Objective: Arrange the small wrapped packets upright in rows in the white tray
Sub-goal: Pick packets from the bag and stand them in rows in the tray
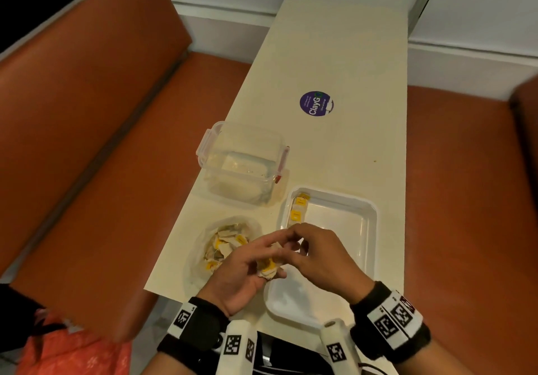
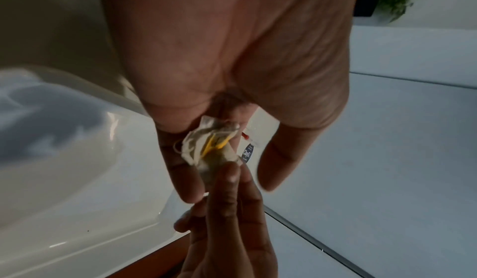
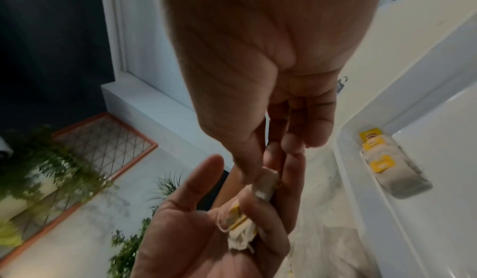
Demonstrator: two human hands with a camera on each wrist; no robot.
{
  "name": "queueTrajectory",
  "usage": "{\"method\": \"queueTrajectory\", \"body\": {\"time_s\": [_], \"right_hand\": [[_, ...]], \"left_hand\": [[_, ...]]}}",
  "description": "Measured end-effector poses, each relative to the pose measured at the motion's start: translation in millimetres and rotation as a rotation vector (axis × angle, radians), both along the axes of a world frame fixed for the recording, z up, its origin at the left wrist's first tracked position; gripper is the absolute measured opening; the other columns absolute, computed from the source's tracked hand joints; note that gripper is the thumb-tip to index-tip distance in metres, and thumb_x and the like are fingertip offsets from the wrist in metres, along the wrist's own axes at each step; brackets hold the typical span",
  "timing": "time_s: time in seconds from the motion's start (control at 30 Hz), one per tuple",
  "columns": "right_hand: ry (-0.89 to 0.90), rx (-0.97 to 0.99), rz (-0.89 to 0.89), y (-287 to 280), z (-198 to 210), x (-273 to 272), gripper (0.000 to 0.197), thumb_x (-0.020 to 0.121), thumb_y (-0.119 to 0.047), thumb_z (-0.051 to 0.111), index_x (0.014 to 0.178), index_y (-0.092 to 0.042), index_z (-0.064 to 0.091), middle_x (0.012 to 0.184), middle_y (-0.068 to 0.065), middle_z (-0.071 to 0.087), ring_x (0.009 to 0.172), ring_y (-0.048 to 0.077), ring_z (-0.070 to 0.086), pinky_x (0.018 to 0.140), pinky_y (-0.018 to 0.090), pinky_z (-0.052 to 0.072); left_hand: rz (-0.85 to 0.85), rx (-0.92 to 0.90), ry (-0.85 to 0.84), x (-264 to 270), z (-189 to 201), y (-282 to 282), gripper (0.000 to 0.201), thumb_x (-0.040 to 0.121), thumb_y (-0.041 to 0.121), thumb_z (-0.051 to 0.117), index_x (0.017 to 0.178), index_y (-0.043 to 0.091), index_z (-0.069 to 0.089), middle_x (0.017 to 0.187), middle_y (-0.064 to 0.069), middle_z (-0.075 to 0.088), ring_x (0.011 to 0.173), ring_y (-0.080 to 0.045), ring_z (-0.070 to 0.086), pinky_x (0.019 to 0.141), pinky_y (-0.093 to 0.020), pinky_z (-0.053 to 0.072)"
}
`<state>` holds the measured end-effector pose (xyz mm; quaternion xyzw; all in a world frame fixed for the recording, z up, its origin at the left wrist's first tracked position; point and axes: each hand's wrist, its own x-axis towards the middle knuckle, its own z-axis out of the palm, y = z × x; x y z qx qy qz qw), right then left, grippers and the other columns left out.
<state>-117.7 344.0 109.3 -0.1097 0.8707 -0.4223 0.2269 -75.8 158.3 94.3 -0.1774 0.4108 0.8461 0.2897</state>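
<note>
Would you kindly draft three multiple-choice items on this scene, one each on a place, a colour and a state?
1. Where do the placed packets stand in the white tray?
A. along its left wall
B. in its middle
C. along its right wall

2. What colour are the packets' tags?
A. green
B. yellow
C. blue

3. What is the left hand doing?
A. lying flat on the table
B. holding a bunch of packets
C. gripping the clear container

Answers: 1 A, they line the left wall; 2 B, yellow labels show; 3 B, its fingers curl round them.
</note>
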Motion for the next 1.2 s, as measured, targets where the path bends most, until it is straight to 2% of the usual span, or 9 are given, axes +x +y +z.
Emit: {"method": "queueTrajectory", "body": {"time_s": [0.1, 0.4, 0.5, 0.6, 0.7, 0.8, 0.9, 1.03, 1.2], "right_hand": [[-0.099, -0.089, -0.058, 6, -5, 0, 0.008, 0.089, -0.040, 0.078, 0.089, -0.033, 0.074, 0.085, -0.014, 0.072, 0.068, 0.002, 0.059, 0.065, 0.017, 0.046], [-0.409, -0.394, -0.310, 21, -7, 3, 0.011, 0.092, -0.024, 0.078, 0.099, -0.017, 0.076, 0.090, 0.006, 0.076, 0.074, 0.016, 0.067, 0.067, 0.032, 0.054], [-0.334, -0.298, -0.243, 26, -10, 5, 0.043, 0.082, -0.040, 0.086, 0.120, -0.033, 0.068, 0.110, -0.012, 0.073, 0.087, 0.008, 0.071, 0.075, 0.026, 0.058], [-0.157, -0.174, -0.072, 28, -12, 3, 0.056, 0.078, -0.048, 0.087, 0.129, -0.048, 0.061, 0.123, -0.027, 0.067, 0.106, 0.001, 0.066, 0.085, 0.025, 0.057], [-0.156, -0.137, 0.024, 26, -13, -1, 0.032, 0.081, -0.036, 0.087, 0.110, -0.036, 0.075, 0.095, -0.015, 0.078, 0.090, 0.004, 0.072, 0.083, 0.028, 0.057], [-0.201, -0.134, -0.049, 26, -22, -2, 0.010, 0.083, -0.032, 0.086, 0.091, -0.028, 0.080, 0.076, -0.006, 0.078, 0.076, 0.009, 0.074, 0.077, 0.028, 0.056], [-0.259, -0.131, -0.218, 30, -51, -7, 0.017, 0.088, -0.038, 0.081, 0.084, -0.022, 0.080, 0.078, -0.004, 0.078, 0.079, 0.014, 0.074, 0.076, 0.026, 0.055], [-0.335, -0.139, -0.463, 27, -98, -19, 0.023, 0.087, -0.037, 0.081, 0.079, -0.015, 0.080, 0.079, 0.004, 0.077, 0.079, 0.023, 0.071, 0.078, 0.037, 0.055], [-0.373, -0.072, -0.449, 13, -124, -36, 0.029, 0.081, -0.036, 0.084, 0.081, -0.008, 0.078, 0.077, 0.006, 0.077, 0.075, 0.024, 0.071, 0.074, 0.038, 0.057]], "left_hand": [[-0.021, -0.094, 0.021, 2, -4, 1, 0.046, 0.095, -0.001, 0.063, 0.140, 0.010, 0.066, 0.138, -0.016, 0.069, 0.111, -0.025, 0.068, 0.074, -0.029, 0.051], [0.224, -0.356, -0.035, 5, -19, 5, 0.026, 0.084, 0.024, 0.084, 0.104, 0.009, 0.079, 0.078, -0.009, 0.064, 0.066, -0.016, 0.053, 0.049, -0.022, 0.041], [0.157, -0.490, 0.079, 4, -11, 5, 0.013, 0.090, 0.025, 0.081, 0.099, 0.015, 0.082, 0.070, 0.004, 0.065, 0.062, -0.008, 0.053, 0.053, -0.019, 0.042], [-0.009, -0.685, 0.246, 1, -7, 4, 0.009, 0.092, 0.028, 0.080, 0.099, 0.024, 0.084, 0.084, 0.013, 0.077, 0.073, 0.001, 0.066, 0.067, -0.017, 0.050], [-0.120, -0.808, 0.309, 0, -7, 4, 0.007, 0.089, 0.030, 0.083, 0.094, 0.025, 0.084, 0.095, 0.011, 0.081, 0.089, 0.001, 0.072, 0.076, -0.012, 0.049], [-0.012, -0.792, 0.207, 0, -10, 6, 0.010, 0.085, 0.031, 0.086, 0.088, 0.021, 0.084, 0.089, 0.008, 0.080, 0.072, 0.005, 0.066, 0.066, -0.013, 0.047], [0.082, -0.750, 0.038, 2, -15, 6, 0.019, 0.091, 0.040, 0.080, 0.100, 0.023, 0.082, 0.088, 0.010, 0.078, 0.068, -0.001, 0.061, 0.064, -0.022, 0.048], [0.101, -0.724, -0.067, 4, -24, 1, 0.020, 0.100, 0.028, 0.069, 0.117, 0.018, 0.073, 0.095, -0.002, 0.076, 0.072, -0.011, 0.062, 0.063, -0.031, 0.048], [0.221, -0.537, -0.166, 3, -15, -5, 0.035, 0.109, 0.038, 0.051, 0.117, 0.010, 0.071, 0.098, -0.008, 0.073, 0.085, -0.022, 0.063, 0.070, -0.036, 0.048]]}}
